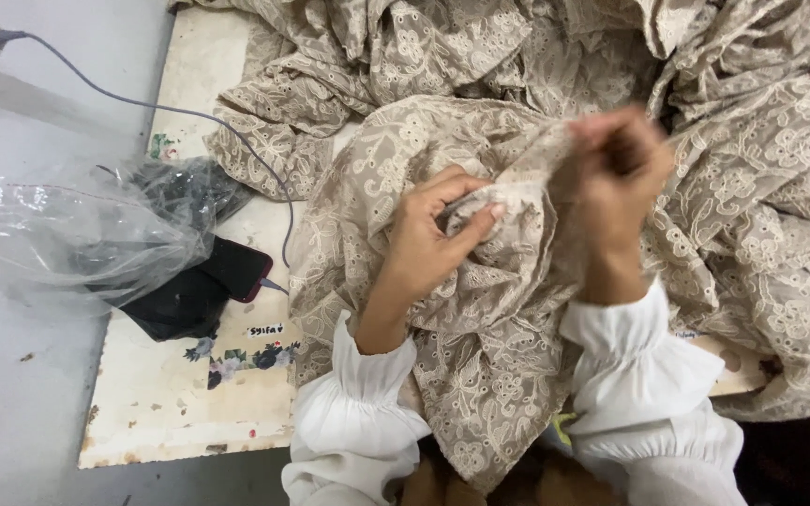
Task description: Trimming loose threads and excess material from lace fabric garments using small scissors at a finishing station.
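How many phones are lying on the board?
1: a dark phone with a cable plugged in, left of the beige fabric, partly under the plastic bag. The fabric may hide others.

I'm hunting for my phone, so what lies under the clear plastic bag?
Under the clear plastic bag a dark phone sticks out, cable plugged in, beside black cloth. What lies deeper under the bag is hidden.

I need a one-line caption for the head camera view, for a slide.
Both hands, left and right, pinch a fold of beige lace fabric over a worn board, beside a phone and plastic bag.
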